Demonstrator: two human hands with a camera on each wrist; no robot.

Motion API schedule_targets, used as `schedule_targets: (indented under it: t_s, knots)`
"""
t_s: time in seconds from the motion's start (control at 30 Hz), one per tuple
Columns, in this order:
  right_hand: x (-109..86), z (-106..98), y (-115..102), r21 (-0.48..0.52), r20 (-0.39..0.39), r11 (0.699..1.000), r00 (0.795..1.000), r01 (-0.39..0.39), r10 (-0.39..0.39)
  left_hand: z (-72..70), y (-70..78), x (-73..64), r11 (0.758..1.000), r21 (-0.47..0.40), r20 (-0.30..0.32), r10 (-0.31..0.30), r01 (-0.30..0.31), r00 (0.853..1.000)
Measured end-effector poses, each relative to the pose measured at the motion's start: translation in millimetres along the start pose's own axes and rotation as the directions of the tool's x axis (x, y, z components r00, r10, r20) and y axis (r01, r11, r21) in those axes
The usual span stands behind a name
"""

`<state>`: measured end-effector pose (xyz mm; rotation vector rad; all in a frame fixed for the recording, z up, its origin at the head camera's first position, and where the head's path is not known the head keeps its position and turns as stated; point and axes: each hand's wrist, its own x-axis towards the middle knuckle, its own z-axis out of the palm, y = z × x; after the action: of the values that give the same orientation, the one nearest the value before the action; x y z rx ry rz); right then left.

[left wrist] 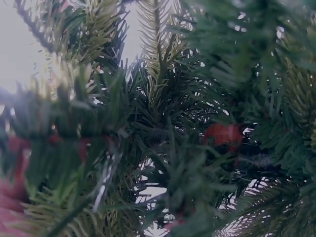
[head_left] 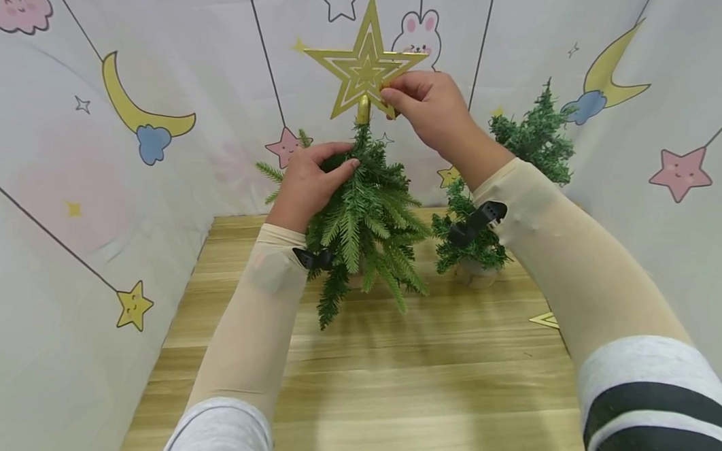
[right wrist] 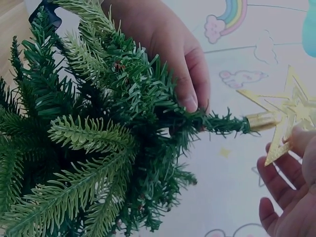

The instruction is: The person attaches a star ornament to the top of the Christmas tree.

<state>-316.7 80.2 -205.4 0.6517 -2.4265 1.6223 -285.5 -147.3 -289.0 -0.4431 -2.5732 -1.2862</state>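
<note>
A gold star tree topper (head_left: 366,72) stands upright on the tip of a small artificial Christmas tree (head_left: 361,219). Its gold tube (right wrist: 261,121) sits over the thin green top. My right hand (head_left: 425,106) pinches the star's lower right point between thumb and fingers. Below the tube, my left hand (head_left: 312,177) grips the upper part of the tree, its thumb and fingers at the stem. In the right wrist view the left hand (right wrist: 173,54) is partly behind green branches. Only dense branches (left wrist: 158,98) and something red (left wrist: 224,136) fill the left wrist view.
A second, smaller green tree (head_left: 472,233) stands to the right, partly behind the right forearm. Beside that forearm, a gold pointed piece (head_left: 545,320) lies on the wooden table (head_left: 382,388). Cloth walls (head_left: 78,199) printed with moons and stars enclose the table.
</note>
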Motion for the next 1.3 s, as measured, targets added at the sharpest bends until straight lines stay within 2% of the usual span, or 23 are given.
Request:
schedule_targets:
  t_s: [0.27,0.5,0.73,0.83,0.93,1.0,1.03,1.1,1.17,1.23,1.3]
  knots:
    - [-4.3,-6,2,0.002,-0.027,0.999,0.998,-0.054,0.055,-0.2,-2.5,-0.2,1.000,0.016,-0.026,0.001,0.000,1.000]
    - [-29.2,-14,-7,0.014,-0.063,0.998,0.996,-0.057,0.058,0.0,-4.5,-1.1,0.998,0.030,-0.069,0.051,-0.049,0.996]
    - [-69.1,-25,-5,0.011,-0.089,1.000,0.996,0.012,-0.011,2.0,-7.4,-2.1,0.991,0.072,-0.117,0.124,-0.117,0.985]
    - [-88.1,-29,2,-0.024,-0.107,0.997,0.991,0.072,-0.074,2.5,-7.8,-3.6,0.984,0.102,-0.136,0.157,-0.144,0.978]
    - [-108.5,-35,12,-0.061,-0.145,0.985,0.975,0.160,-0.167,2.0,-6.5,-6.6,0.980,0.128,-0.152,0.174,-0.156,0.973]
    - [-122.7,-41,20,-0.084,-0.186,0.967,0.949,0.241,-0.253,1.3,-5.5,-8.7,0.977,0.143,-0.160,0.182,-0.160,0.970]
    - [-129.6,-45,24,-0.084,-0.218,0.953,0.928,0.291,-0.303,0.9,-4.8,-10.3,0.975,0.152,-0.163,0.187,-0.163,0.969]
    - [-144.5,-53,32,-0.071,-0.292,0.917,0.871,0.392,-0.395,0.2,-4.0,-13.2,0.972,0.162,-0.168,0.199,-0.173,0.965]
    - [-159.7,-62,38,-0.027,-0.382,0.873,0.802,0.488,-0.460,-0.5,-3.4,-17.0,0.969,0.170,-0.173,0.211,-0.181,0.962]
    - [-174.8,-71,44,0.015,-0.479,0.841,0.742,0.541,-0.469,-0.9,-2.5,-22.0,0.964,0.173,-0.182,0.232,-0.201,0.956]
    - [-190.4,-81,55,0.007,-0.568,0.856,0.707,0.517,-0.422,-0.8,-1.8,-27.1,0.960,0.167,-0.198,0.254,-0.223,0.947]
